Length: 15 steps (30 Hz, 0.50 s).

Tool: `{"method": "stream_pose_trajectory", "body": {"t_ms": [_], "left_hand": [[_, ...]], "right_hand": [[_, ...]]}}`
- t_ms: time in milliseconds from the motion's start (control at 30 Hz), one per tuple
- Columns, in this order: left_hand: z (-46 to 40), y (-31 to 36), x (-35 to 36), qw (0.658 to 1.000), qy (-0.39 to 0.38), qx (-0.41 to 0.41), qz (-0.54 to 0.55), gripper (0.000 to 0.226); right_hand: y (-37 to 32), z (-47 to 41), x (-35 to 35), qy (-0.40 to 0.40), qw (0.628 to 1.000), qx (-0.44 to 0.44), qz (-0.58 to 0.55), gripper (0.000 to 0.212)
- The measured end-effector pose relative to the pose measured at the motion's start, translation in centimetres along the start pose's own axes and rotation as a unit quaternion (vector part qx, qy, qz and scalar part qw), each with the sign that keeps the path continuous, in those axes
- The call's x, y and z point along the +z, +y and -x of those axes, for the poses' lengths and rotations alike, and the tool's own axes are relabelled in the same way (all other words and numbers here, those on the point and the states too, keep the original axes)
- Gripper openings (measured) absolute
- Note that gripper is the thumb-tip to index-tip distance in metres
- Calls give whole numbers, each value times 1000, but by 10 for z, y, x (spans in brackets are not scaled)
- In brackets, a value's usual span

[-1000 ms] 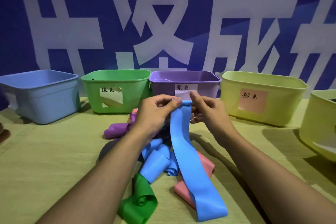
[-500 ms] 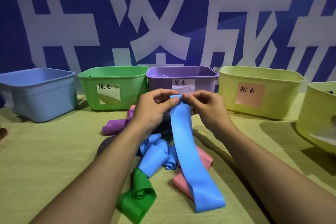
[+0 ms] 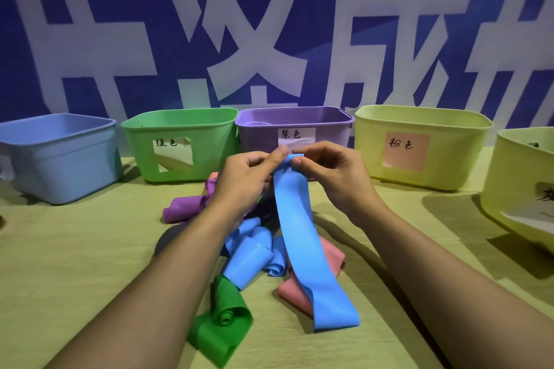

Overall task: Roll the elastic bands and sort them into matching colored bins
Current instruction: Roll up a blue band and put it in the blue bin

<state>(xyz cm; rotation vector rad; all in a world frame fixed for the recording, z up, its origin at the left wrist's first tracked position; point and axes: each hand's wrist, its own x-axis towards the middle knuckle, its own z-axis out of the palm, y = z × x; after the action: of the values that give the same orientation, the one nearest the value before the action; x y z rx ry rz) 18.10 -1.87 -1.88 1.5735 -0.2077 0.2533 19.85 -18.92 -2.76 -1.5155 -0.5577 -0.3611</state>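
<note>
Five bins stood in a row: one blue bin (image 3: 60,156), one green bin (image 3: 180,144), one purple bin (image 3: 292,126) and two yellow. In front of the purple bin, the left hand (image 3: 245,177) and right hand (image 3: 332,171) both pinched the raised top end of one long blue elastic band (image 3: 302,249), which trailed down over a heap of loose bands (image 3: 251,260).

Left hand (image 3: 244,177), right hand (image 3: 335,175): bare, apparently no rings. Forearms bare; no sleeves in view.

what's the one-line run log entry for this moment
step: rolling blue band | left hand: pinches top end | right hand: pinches top end | tail: on table | bin: not yet
</note>
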Motion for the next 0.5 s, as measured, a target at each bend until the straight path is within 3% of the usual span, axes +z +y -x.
{"method": "stream_pose_trajectory", "body": {"t_ms": [200,367,500], "left_hand": [[0,3,-3,1000,-1,16,-5,18],[-1,1,-2,999,-1,41,-22,12],[0,2,-3,998,1,54,-22,4]], "right_hand": [[0,1,0,-1,1000,18,5,13],[-5,1,2,34,994,100,10,45],[-6,2,2,42,993,107,30,46]]}}
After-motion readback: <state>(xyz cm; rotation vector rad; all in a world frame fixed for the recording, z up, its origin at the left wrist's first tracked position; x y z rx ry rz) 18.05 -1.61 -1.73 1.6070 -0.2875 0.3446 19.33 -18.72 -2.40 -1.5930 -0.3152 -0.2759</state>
